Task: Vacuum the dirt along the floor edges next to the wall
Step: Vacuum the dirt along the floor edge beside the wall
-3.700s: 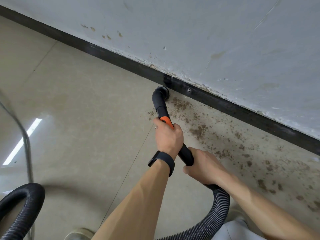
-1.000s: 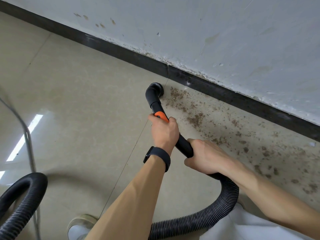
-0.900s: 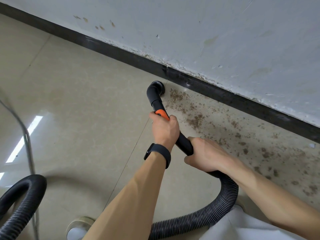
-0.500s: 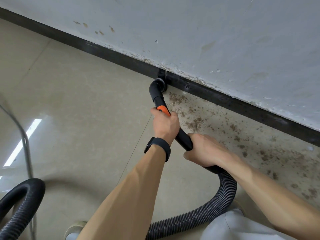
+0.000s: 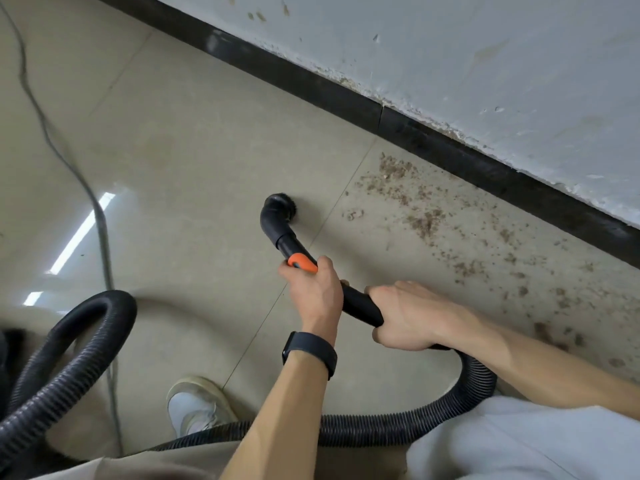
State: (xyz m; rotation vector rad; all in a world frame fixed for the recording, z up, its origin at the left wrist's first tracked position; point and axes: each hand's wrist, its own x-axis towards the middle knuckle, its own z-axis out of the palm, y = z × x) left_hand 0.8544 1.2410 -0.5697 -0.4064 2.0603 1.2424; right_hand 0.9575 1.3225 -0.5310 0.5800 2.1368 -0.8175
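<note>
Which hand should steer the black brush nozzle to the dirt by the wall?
Likely the left hand: it grips the orange collar nearest the black brush nozzle; the right hand holds the black wand farther back.

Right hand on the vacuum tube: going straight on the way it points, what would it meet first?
Probably the left hand, gripping the same tube just ahead; a short bare stretch of tube separates them.
</note>
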